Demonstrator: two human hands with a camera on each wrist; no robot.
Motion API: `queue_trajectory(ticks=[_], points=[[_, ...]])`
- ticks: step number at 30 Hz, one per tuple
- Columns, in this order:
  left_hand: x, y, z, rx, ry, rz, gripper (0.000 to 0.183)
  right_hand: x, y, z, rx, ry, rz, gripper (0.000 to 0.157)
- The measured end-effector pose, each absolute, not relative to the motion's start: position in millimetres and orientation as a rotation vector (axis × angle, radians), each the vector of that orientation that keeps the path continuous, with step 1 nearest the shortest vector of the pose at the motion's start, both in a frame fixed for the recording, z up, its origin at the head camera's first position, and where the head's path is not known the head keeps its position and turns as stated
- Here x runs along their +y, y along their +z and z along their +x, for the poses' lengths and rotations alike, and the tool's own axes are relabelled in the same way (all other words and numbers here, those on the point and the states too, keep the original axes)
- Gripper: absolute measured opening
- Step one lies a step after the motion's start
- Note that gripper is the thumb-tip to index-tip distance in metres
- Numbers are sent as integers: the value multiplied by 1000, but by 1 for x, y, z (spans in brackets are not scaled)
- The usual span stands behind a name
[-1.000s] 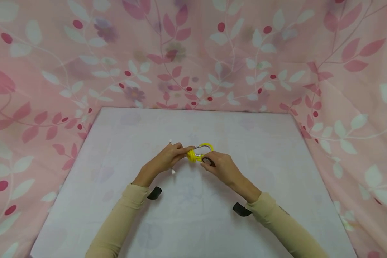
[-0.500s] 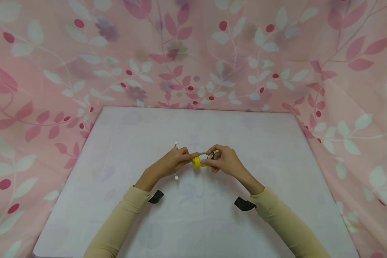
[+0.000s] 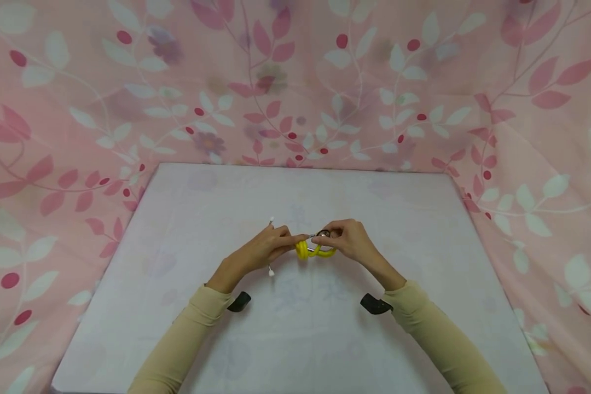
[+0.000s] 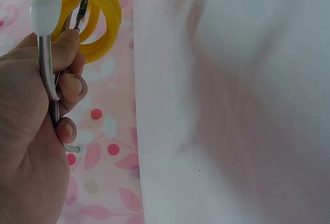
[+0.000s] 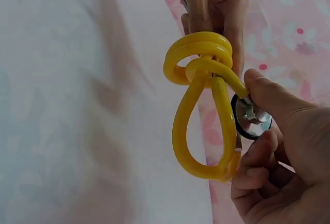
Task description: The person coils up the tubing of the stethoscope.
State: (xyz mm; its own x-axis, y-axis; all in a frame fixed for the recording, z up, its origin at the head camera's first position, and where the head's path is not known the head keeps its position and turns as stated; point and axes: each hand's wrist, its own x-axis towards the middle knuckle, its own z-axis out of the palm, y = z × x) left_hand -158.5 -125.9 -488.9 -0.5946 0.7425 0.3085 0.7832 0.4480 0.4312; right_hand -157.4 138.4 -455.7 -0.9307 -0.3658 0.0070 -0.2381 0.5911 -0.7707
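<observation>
A stethoscope with yellow tubing [image 5: 180,123] is held up over the table between both hands. My left hand [image 3: 265,249] grips its metal ear tubes [image 4: 46,67], with fingers curled round them. One white ear tip [image 4: 45,15] sticks out on each side of that hand. The tubing is coiled in rings [image 5: 175,54] close to the left fingertips, and a long loop hangs beyond them in the right wrist view. My right hand [image 3: 357,241] pinches the round metal chest piece [image 5: 252,118] by the tubing end, beside the loop.
A white cloth covers the table [image 3: 295,339]. Pink leaf-patterned fabric [image 3: 295,82] hangs behind and along both sides. A dark wrist mount [image 3: 239,302] shows under the left sleeve, and another dark mount [image 3: 376,304] under the right.
Both hands have shifted slightly right with the stethoscope. My right hand has carried the chest piece from the near side of the tubing loop to its far side.
</observation>
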Motion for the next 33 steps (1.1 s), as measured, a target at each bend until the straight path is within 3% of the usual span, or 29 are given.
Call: queue_trajectory(ticks=[12,24,33], points=[[-127,-492,-159,-2566,-872,-1363,51,140,-466,-159,2693,-1355,-565,35],[-126,-490,-159,-2528,-855,-1383,43,140,-465,-158,2748,-1347,-642,16],[-127,-491,-161,-2527,-837,-1387,42,144,-459,-162,2712,-1282,-717,16]])
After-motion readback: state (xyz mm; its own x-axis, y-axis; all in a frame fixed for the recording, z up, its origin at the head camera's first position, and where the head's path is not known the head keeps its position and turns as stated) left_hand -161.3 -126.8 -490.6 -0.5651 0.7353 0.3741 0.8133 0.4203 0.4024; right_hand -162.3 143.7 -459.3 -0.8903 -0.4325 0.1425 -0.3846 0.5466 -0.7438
